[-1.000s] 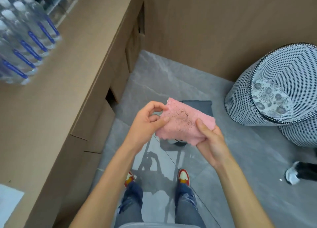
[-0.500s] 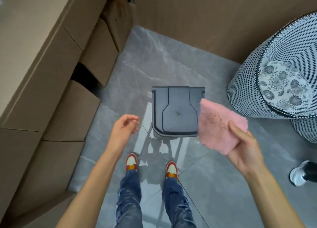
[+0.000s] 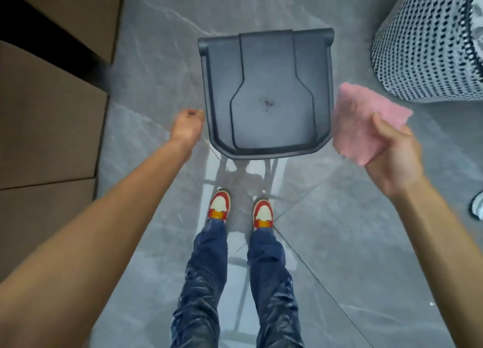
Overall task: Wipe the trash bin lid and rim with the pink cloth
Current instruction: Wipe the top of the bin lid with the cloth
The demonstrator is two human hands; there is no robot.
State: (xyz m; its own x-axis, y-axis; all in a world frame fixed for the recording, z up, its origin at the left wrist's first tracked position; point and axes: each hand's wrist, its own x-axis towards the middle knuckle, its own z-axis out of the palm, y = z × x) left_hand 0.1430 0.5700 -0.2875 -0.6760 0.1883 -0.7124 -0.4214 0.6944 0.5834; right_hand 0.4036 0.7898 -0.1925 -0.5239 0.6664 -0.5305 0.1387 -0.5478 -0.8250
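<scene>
- Change since half a second ago: the view has tipped further down and closer, so the dark grey trash bin lid (image 3: pixel 266 91) now fills the upper middle of the view, at twelve o'clock from the person's feet. A second ago both hands held the cloth in front of the body; now they are apart, one on each side of the bin.
- What this means, as a judgement: the cloth is readied and the person stands square to the bin, but no wiping has begun. The cloth is not yet touching the lid, and a small dark smudge shows near the lid's centre.
- One grey tiled floor (image 3: pixel 366 243), glossy, reflecting the person's outline.
- One stack of brown cardboard boxes (image 3: pixel 47 128) at nine o'clock from the bin, well apart from it.
- One black-and-white patterned basket (image 3: pixel 423 47) at two o'clock from the bin.
- One trash bin, lid closed; the rim shows only as the lid's outer edge.
- Two legs in blue jeans, with two red-and-white shoes (image 3: pixel 219 206) at six o'clock from the bin.
- One pink cloth (image 3: pixel 363 122), just beside the lid's right edge at three o'clock, gripped by the right hand (image 3: pixel 392 159), whose fingers are closed on its lower right part, thumb on top.
- One left hand (image 3: pixel 187 128), at nine o'clock, just beside the lid's lower left edge, fingers loosely curled and holding nothing; whether it touches the bin is unclear.
- One partly visible white shoe (image 3: pixel 478 207) at the right edge.
</scene>
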